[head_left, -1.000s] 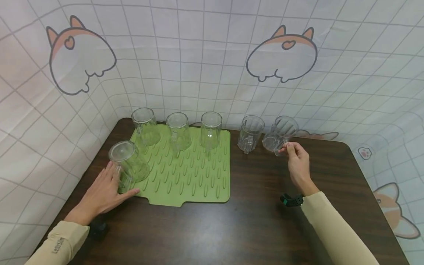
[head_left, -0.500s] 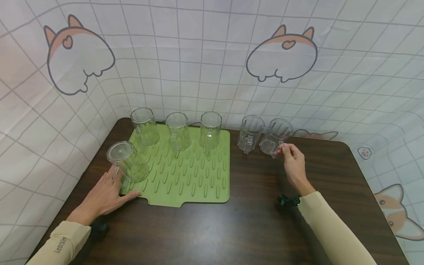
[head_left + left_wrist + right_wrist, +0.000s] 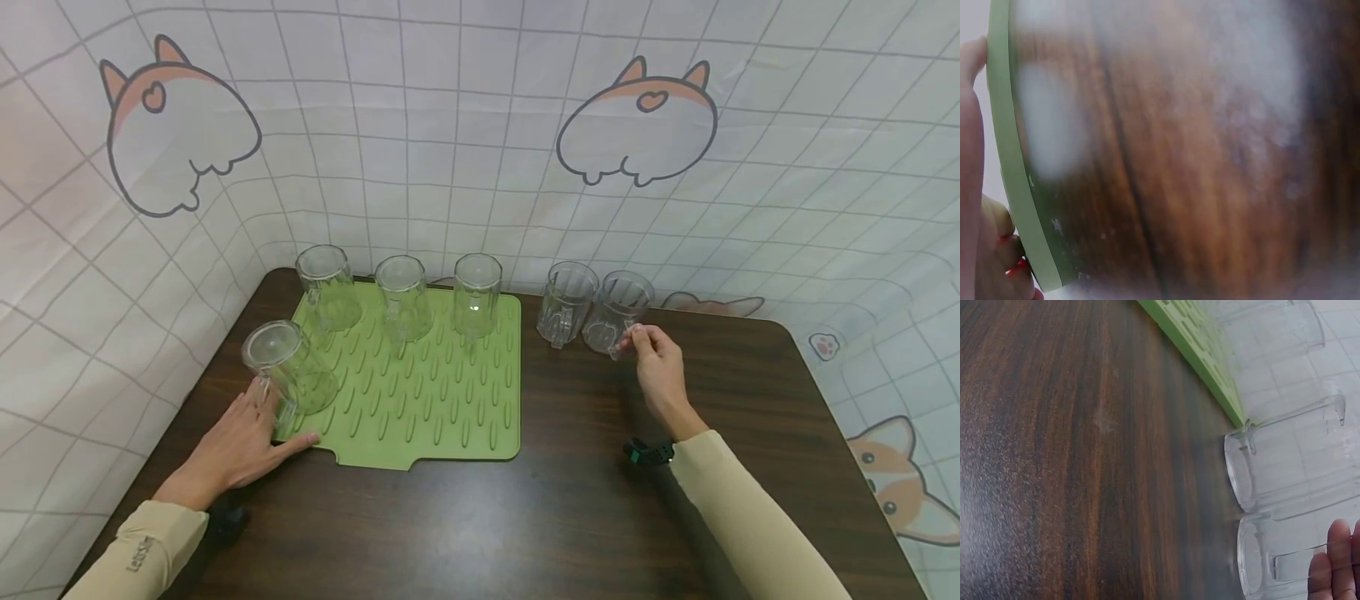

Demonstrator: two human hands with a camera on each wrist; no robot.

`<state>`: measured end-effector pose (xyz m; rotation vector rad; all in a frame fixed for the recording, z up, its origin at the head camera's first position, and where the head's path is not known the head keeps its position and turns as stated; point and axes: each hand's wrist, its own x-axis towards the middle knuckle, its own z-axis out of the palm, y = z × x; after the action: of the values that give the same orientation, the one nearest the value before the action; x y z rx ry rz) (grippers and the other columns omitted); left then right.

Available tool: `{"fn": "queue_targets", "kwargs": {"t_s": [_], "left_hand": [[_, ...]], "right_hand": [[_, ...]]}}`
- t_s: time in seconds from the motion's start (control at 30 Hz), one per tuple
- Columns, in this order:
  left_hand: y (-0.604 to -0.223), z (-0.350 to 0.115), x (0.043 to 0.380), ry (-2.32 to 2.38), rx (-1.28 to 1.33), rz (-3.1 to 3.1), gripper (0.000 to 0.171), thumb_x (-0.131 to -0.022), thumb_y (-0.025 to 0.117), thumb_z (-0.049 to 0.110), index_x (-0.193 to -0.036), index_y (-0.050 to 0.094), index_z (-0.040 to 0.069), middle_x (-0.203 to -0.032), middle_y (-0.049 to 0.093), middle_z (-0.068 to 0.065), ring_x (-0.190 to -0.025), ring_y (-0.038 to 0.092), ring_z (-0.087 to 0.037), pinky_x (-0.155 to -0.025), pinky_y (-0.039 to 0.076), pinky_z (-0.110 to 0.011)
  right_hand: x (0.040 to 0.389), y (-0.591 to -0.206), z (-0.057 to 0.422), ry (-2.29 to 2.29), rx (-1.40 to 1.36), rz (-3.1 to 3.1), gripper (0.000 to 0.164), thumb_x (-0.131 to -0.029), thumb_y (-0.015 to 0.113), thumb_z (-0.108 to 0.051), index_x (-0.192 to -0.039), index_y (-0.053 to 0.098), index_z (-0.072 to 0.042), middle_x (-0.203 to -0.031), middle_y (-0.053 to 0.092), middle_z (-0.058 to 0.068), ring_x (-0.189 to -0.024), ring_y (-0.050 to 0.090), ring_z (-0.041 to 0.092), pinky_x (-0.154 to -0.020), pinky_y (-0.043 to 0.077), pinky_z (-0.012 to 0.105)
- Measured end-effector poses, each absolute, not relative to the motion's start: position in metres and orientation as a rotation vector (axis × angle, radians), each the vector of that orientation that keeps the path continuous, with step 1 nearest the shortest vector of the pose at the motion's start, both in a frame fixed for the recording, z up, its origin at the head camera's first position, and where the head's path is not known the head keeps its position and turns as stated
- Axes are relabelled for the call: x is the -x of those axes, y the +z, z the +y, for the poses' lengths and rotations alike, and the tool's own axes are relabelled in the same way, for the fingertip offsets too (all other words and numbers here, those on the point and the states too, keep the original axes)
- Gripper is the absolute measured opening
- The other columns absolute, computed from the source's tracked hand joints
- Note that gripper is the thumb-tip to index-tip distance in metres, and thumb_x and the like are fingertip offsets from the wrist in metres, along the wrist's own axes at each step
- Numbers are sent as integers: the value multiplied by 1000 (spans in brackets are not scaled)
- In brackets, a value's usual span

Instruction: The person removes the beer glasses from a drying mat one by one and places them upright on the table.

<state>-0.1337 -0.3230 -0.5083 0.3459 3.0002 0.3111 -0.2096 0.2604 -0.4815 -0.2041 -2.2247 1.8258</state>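
My right hand [image 3: 662, 371] pinches the handle of a clear glass mug [image 3: 621, 304] at the right end of the back row. In the right wrist view, its fingertips [image 3: 1338, 547] lie at the handle, and the mug's thick base [image 3: 1249, 559] is close to the table. My left hand [image 3: 232, 442] rests with spread fingers at the left edge of the green drying mat [image 3: 450, 417]. Its fingers lie beside the handle of a glass mug [image 3: 303, 367] that stands on the mat's left side. In the left wrist view, the mat's edge [image 3: 1016, 162] runs past the fingers.
Three more mugs [image 3: 401, 292] stand along the mat's back edge. Another mug [image 3: 568, 300] stands on the dark wooden table [image 3: 480, 517], right of the mat and close beside the held one. A patterned cloth wall [image 3: 420, 150] rises behind the table.
My right hand has moved a little left with the mug, bringing it more upright and nearer the mug beside it. My left hand has slid slightly down along the left mug.
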Motion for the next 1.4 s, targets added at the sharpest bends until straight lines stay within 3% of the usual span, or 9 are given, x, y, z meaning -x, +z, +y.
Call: {"fn": "queue_targets", "kwargs": {"t_s": [0.3, 0.53, 0.77, 0.93, 1.03, 1.1, 1.23, 1.4], "left_hand": [[-508, -323, 133, 301, -342, 2989, 116, -95, 54, 73, -156, 20, -20, -164, 16, -44, -156, 16, -56, -125, 21, -69], [-507, -322, 133, 273, -369, 2990, 115, -95, 53, 73, -154, 23, -21, -163, 18, -45, -155, 18, -57, -124, 22, -69], [-507, -323, 133, 239, -377, 2996, 114, -96, 52, 73, -153, 26, -22, -163, 19, -44, -155, 18, -56, -124, 23, -69], [-507, -322, 134, 227, -386, 3003, 113, -96, 53, 73, -153, 27, -22, -162, 21, -45, -154, 20, -56, -123, 24, -69], [-507, -322, 134, 226, -390, 3006, 113, -96, 54, 72, -152, 28, -22, -161, 21, -45, -154, 21, -56, -122, 25, -69], [-508, -322, 134, 225, -386, 3002, 113, -96, 54, 72, -153, 27, -22, -162, 20, -45, -154, 20, -56, -123, 25, -69], [-507, -321, 135, 222, -393, 3007, 113, -96, 54, 72, -153, 28, -22, -162, 21, -44, -155, 20, -56, -123, 25, -69], [-506, -321, 133, 223, -403, 3009, 112, -96, 54, 71, -152, 28, -22, -162, 22, -44, -154, 21, -56, -123, 26, -69]], "right_hand": [[209, -482, 257, 1825, 201, -2224, 39, -111, 47, -28, -115, 60, 9, -90, 63, -14, -88, 64, 1, -89, 51, 15], [206, -478, 259, 1825, 136, -2311, 46, -112, 43, -37, -120, 58, 6, -105, 63, -6, -94, 63, 3, -92, 52, 15], [205, -476, 262, 1799, 90, -2400, 46, -112, 42, -35, -124, 57, 7, -102, 62, -9, -99, 61, 2, -93, 51, 12], [205, -475, 266, 1706, 108, -2499, 52, -112, 41, -40, -131, 57, 5, -110, 64, 2, -102, 61, 3, -105, 51, 31], [203, -474, 267, 1657, 143, -2537, 56, -111, 43, -45, -136, 58, 2, -123, 65, 17, -110, 62, 13, -112, 48, 47], [201, -473, 267, 1630, 186, -2554, 58, -110, 43, -49, -141, 57, -1, -131, 63, 21, -118, 62, 23, -114, 47, 51], [198, -472, 268, 1550, 309, -2546, 64, -106, 44, -59, -143, 58, -8, -136, 64, 20, -126, 61, 32, -107, 50, 43], [193, -467, 270, 1497, 423, -2449, 65, -102, 47, -65, -136, 63, -12, -124, 70, 10, -116, 63, 21, -89, 48, 27]]}}
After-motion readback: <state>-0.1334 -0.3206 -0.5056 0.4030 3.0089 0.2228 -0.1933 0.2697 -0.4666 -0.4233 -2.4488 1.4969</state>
